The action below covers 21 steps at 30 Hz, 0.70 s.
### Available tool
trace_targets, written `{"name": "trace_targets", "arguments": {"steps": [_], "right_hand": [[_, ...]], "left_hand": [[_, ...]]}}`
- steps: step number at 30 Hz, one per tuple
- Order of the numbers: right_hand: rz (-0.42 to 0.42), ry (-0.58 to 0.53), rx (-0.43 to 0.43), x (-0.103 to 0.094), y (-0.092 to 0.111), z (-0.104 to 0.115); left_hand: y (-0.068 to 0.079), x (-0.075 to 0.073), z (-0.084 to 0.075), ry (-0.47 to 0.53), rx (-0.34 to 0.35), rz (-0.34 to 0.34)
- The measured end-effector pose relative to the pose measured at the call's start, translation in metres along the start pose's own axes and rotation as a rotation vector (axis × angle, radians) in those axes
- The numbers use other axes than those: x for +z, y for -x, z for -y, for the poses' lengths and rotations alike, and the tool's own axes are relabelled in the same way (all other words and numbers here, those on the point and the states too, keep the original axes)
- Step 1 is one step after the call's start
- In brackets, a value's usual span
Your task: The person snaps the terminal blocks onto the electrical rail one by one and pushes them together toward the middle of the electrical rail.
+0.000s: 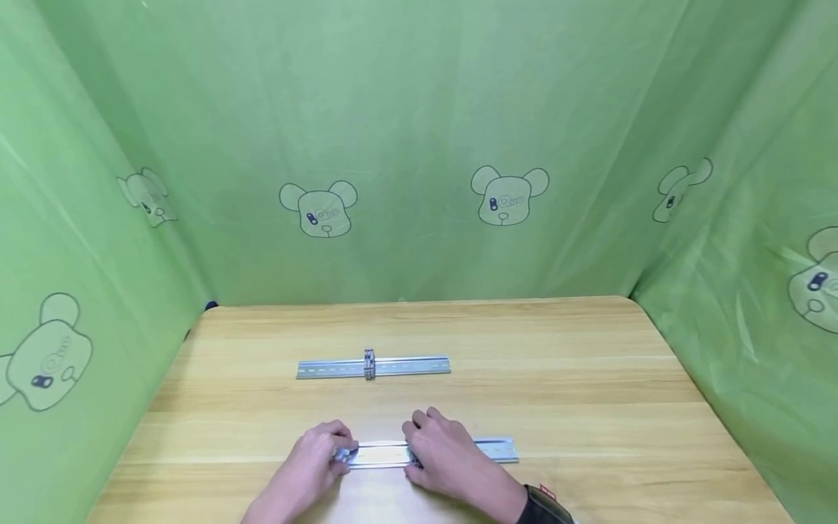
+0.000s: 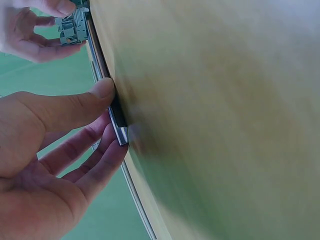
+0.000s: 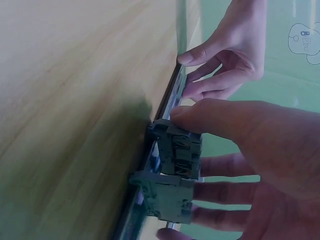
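Observation:
A slotted metal DIN rail (image 1: 380,456) lies on the table near the front edge. At its left end my left hand (image 1: 316,458) pinches it between thumb and fingers, the thumb (image 2: 103,90) on the near edge. Around the middle of the rail, my right hand (image 1: 440,453) grips a grey terminal block (image 3: 181,150) seated across it. A second terminal block (image 3: 167,197) stands beside the first on the rail, its upper side against the fingers in the right wrist view. In the head view the right hand mostly covers both blocks.
Farther back on the wooden table (image 1: 556,364) lies another DIN rail (image 1: 334,369), with a small cluster of terminal blocks (image 1: 369,364) mounted near its middle. Green curtains (image 1: 406,240) with bear prints enclose the back and sides.

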State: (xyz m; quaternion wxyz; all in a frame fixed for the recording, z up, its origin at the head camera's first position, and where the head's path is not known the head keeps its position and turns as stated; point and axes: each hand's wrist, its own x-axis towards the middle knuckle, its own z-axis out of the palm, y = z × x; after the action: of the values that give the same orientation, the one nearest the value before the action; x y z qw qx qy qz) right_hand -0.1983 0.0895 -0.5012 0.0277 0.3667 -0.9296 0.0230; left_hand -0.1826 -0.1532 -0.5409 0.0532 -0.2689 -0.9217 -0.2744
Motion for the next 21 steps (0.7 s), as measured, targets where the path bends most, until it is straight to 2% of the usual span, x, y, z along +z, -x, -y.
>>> {"name": "trace_targets", "arguments": {"steps": [7, 21], "right_hand": [[0.02, -0.048, 0.0, 0.001, -0.003, 0.006], [0.057, 0.016, -0.008, -0.001, -0.008, 0.012]], "left_hand": [[0.001, 0.002, 0.002, 0.002, 0.005, -0.005], [-0.001, -0.001, 0.002, -0.02, 0.028, -0.027]]}}
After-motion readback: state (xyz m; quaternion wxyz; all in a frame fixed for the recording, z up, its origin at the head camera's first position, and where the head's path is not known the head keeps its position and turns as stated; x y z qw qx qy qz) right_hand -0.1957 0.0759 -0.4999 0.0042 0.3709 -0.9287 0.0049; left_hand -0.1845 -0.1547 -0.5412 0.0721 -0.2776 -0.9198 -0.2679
